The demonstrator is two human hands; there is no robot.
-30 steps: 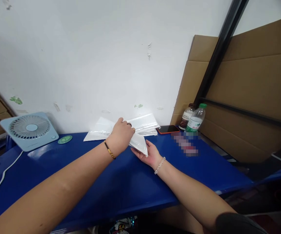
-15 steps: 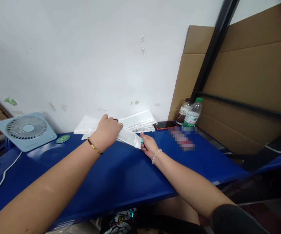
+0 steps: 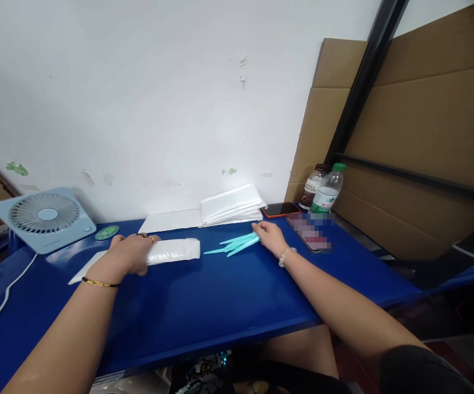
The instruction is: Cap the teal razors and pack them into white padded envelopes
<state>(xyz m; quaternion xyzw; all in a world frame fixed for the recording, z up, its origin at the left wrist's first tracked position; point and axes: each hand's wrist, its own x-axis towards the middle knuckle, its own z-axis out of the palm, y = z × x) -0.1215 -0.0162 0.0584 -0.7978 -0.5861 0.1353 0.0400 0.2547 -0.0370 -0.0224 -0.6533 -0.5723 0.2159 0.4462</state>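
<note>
My left hand point(image 3: 125, 254) grips a white bubble mailer point(image 3: 174, 250) from above, low over the left half of the blue table; the mailer's bubbly end points right and its flap sticks out on the left. In my right hand point(image 3: 270, 238) several thin, pointed turquoise plastic sticks point(image 3: 237, 244) are pinched at one end, their tips fanned out leftward toward the mailer. What kind of tool these sticks are, I cannot make out. Behind both hands, a stack of white mailers point(image 3: 232, 207) lies against the wall, with a flat white flap point(image 3: 171, 220) reaching left from it.
A light-blue fan point(image 3: 48, 214) with a white cable stands at the left, beside a green round disc point(image 3: 107, 232). To the right lie an orange-edged phone point(image 3: 281, 209) and a second, partly blurred phone point(image 3: 308, 235). Two bottles point(image 3: 326, 191) stand by cardboard point(image 3: 434, 120) and a black post.
My left hand has drawn the mailer left and toward me, away from my right hand. The turquoise sticks, mostly hidden before, now show outside the mailer. My right hand has shifted slightly right.
</note>
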